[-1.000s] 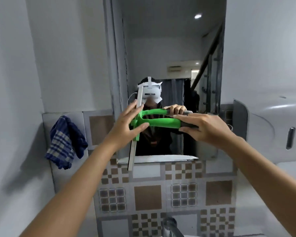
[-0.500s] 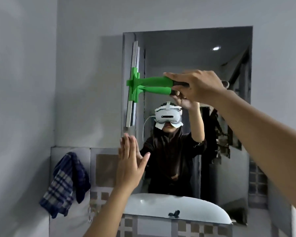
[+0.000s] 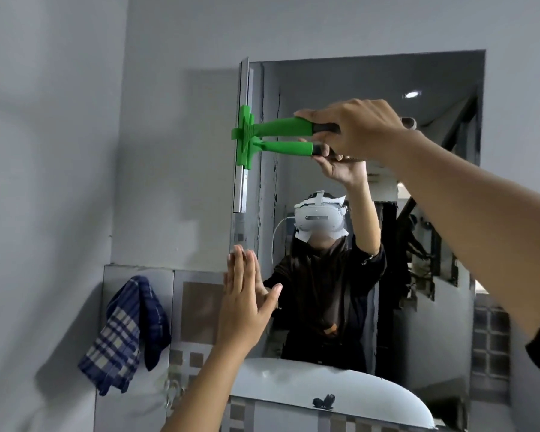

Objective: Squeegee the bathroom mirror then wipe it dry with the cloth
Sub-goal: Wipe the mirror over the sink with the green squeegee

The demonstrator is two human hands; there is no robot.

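The bathroom mirror point(image 3: 434, 275) hangs on the grey wall straight ahead. A green squeegee point(image 3: 275, 127) has its long blade upright against the mirror's left edge, near the top. My right hand point(image 3: 353, 129) is shut on the dark end of its handle. My left hand point(image 3: 243, 304) is flat and open with fingers up, by the mirror's lower left edge; whether it touches the glass I cannot tell. A blue checked cloth point(image 3: 128, 335) hangs on the tiled wall to the left, apart from both hands.
A white basin point(image 3: 371, 397) shows in the mirror's lower part. Patterned brown and grey tiles point(image 3: 197, 307) run below and left of the mirror. The plain grey wall point(image 3: 60, 151) fills the left side.
One second ago both hands held the squeegee low at the mirror's bottom. My right hand has lifted it to the top left edge; my left hand let go and stays low, open.
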